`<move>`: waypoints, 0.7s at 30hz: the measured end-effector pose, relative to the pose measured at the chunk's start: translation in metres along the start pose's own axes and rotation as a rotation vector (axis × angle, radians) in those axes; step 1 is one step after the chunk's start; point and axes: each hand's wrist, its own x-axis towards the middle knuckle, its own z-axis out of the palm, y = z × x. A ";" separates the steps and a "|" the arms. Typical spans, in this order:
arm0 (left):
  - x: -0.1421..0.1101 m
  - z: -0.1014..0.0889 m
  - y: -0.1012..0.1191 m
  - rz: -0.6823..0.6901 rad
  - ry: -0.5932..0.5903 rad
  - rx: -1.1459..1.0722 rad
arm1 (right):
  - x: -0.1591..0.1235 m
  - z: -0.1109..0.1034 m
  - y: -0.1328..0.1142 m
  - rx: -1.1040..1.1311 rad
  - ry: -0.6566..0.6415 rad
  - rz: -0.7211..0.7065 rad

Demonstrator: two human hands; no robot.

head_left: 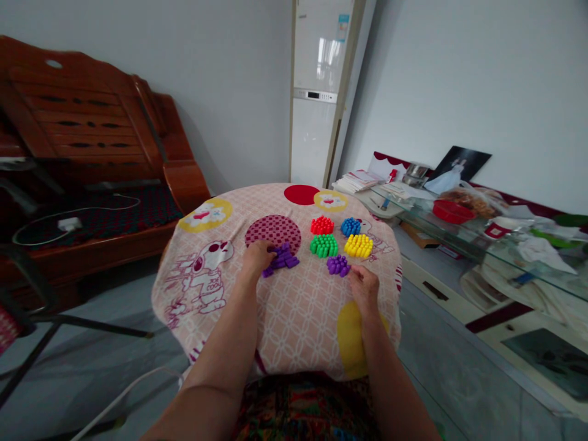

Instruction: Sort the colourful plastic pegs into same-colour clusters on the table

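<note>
The wooden bench stood at the left and a stand at the right, with a tall white cabinet behind the table, whose patterned cloth covered the top. Over it reached both hands. The left hand had its fingers bent at the near-left edge of the purple pile, where pegs lay on their sides, loosely heaped, probably for easy picking; whether they gripped one, I cannot tell. The right hand had its fingers pinched together just beside the purple group, whose pegs stood upright; a peg between them could not be made out. Beyond, green, yellow, red and blue groups also stood upright, each packed close and apart from its neighbours, seemingly to keep the colours separate.
</note>
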 end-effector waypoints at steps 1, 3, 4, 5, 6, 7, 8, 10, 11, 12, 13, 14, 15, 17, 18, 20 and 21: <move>0.000 0.000 0.000 0.004 -0.001 0.008 | 0.000 0.000 -0.001 0.000 -0.004 -0.001; -0.001 -0.001 0.002 -0.023 0.056 -0.016 | -0.001 0.000 -0.002 -0.006 -0.007 -0.006; -0.001 -0.002 0.003 -0.047 0.116 -0.059 | -0.001 0.000 -0.003 -0.012 -0.004 -0.010; -0.001 -0.004 0.006 -0.070 0.190 -0.123 | -0.002 0.000 -0.003 -0.019 -0.002 -0.016; -0.002 -0.005 0.010 -0.083 0.263 -0.201 | -0.002 0.000 -0.003 -0.027 0.000 -0.022; -0.003 -0.006 0.016 -0.081 0.319 -0.285 | -0.002 0.000 -0.004 -0.032 0.002 -0.024; -0.005 -0.007 0.023 -0.062 0.343 -0.367 | -0.002 0.000 -0.004 -0.033 -0.001 -0.024; -0.012 -0.004 0.042 0.019 0.271 -0.518 | -0.002 0.001 -0.003 -0.029 -0.011 -0.016; -0.017 0.000 0.053 0.073 0.180 -0.584 | -0.002 0.001 -0.003 -0.025 -0.014 -0.011; -0.022 0.005 0.064 0.127 0.065 -0.641 | -0.002 0.001 -0.003 -0.020 -0.016 -0.008; -0.028 0.011 0.074 0.174 -0.054 -0.682 | -0.001 0.001 -0.003 -0.013 -0.016 -0.008; -0.034 0.018 0.084 0.212 -0.149 -0.693 | -0.001 0.001 -0.003 -0.008 -0.012 -0.010; -0.039 0.024 0.092 0.250 -0.214 -0.677 | -0.001 0.001 -0.004 -0.003 -0.007 -0.014; -0.048 0.036 0.104 0.337 -0.244 -0.580 | -0.001 0.001 -0.005 0.007 0.002 -0.023; -0.050 0.040 0.109 0.387 -0.224 -0.517 | -0.001 0.001 -0.006 0.012 0.003 -0.027; -0.053 0.044 0.114 0.482 -0.163 -0.396 | -0.001 0.000 -0.006 0.017 0.006 -0.033; -0.053 0.045 0.116 0.519 -0.136 -0.347 | -0.001 0.000 -0.006 0.016 0.005 -0.033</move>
